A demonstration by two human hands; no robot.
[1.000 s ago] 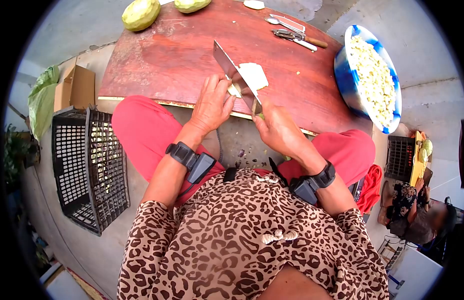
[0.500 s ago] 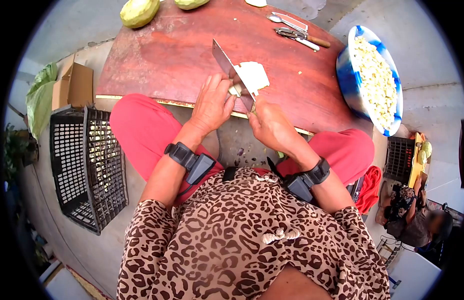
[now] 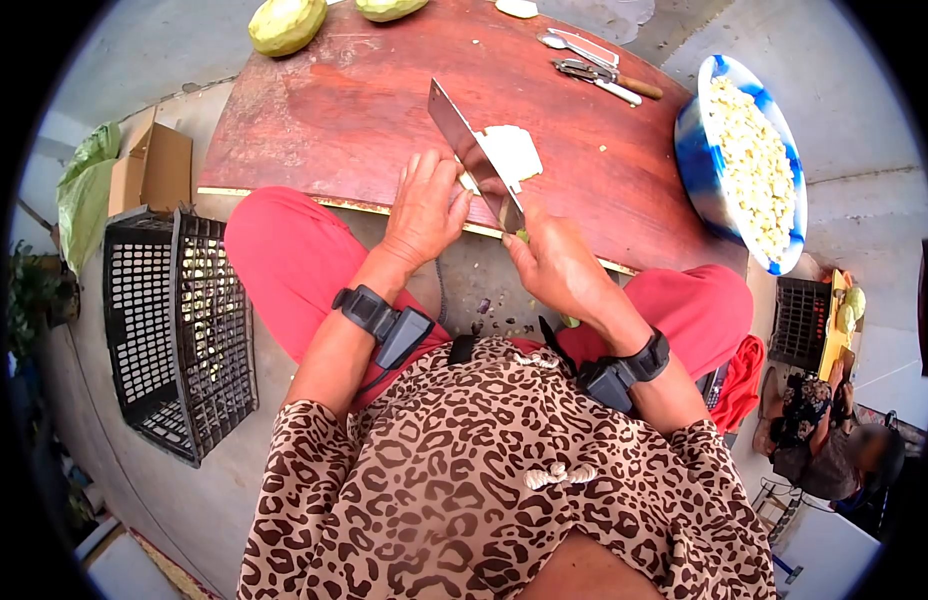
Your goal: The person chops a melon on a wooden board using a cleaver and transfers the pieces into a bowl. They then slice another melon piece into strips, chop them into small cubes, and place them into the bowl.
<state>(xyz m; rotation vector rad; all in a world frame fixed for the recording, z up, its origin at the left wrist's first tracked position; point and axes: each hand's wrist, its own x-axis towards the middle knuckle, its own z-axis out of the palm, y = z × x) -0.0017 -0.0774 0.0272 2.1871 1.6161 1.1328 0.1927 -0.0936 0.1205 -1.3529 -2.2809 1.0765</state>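
Note:
My right hand (image 3: pixel 556 258) is closed around the handle of a cleaver (image 3: pixel 464 148), whose broad blade stands on edge, slanting away to the left over the board's near edge. My left hand (image 3: pixel 424 208) presses its bent fingers down on a pale piece of peeled vegetable (image 3: pixel 469 183), close against the blade's left side; most of that piece is hidden. Just right of the blade, a white cut slab (image 3: pixel 514 152) lies flat on the red wooden table (image 3: pixel 334 120).
Peeled green vegetables (image 3: pixel 287 25) sit at the table's far left. A spoon (image 3: pixel 556 41) and peelers (image 3: pixel 586 70) lie at the far right, near a blue-white basin (image 3: pixel 692 165) of diced pieces. A black crate (image 3: pixel 144 320) stands left; another person (image 3: pixel 829 455) sits right.
My right hand and the cleaver's handle end have shifted slightly right and toward me. My left hand stays on the pale piece, and the whole view has moved a little.

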